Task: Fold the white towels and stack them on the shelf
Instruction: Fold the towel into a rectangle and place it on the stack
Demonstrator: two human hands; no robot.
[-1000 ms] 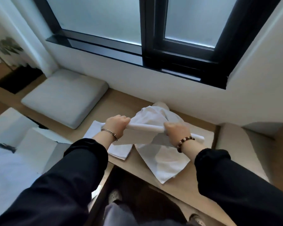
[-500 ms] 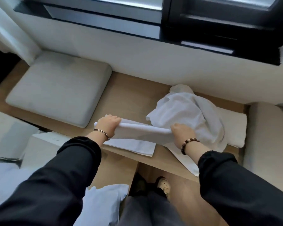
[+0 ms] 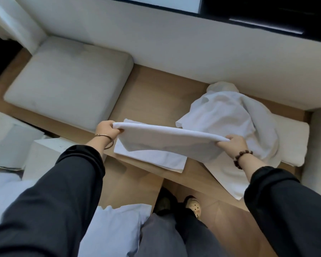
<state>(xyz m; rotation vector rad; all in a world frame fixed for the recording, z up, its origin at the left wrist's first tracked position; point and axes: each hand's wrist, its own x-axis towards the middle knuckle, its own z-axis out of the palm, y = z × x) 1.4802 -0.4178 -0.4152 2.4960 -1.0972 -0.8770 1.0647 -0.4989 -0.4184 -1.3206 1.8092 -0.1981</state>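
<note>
Left hand [image 3: 107,129] and right hand [image 3: 232,145] are pinching opposite ends of the folded towel [image 3: 165,141], long axis left-right, hovering directly over the laid towel [image 3: 156,161] at the shelf [image 3: 152,101] front edge.

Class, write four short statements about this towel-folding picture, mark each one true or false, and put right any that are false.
1. The left hand and the right hand each grip one end of the held towel. True.
2. The held towel lies spread on the grey cushion. False: it is held up over a folded towel on the wooden shelf; the cushion has no towel on it.
3. A crumpled heap of white cloth lies on the shelf beyond the right hand. True.
4. The beaded bracelet is on the left wrist. False: it is on the right wrist; the left wears a thin metal bangle.
</note>
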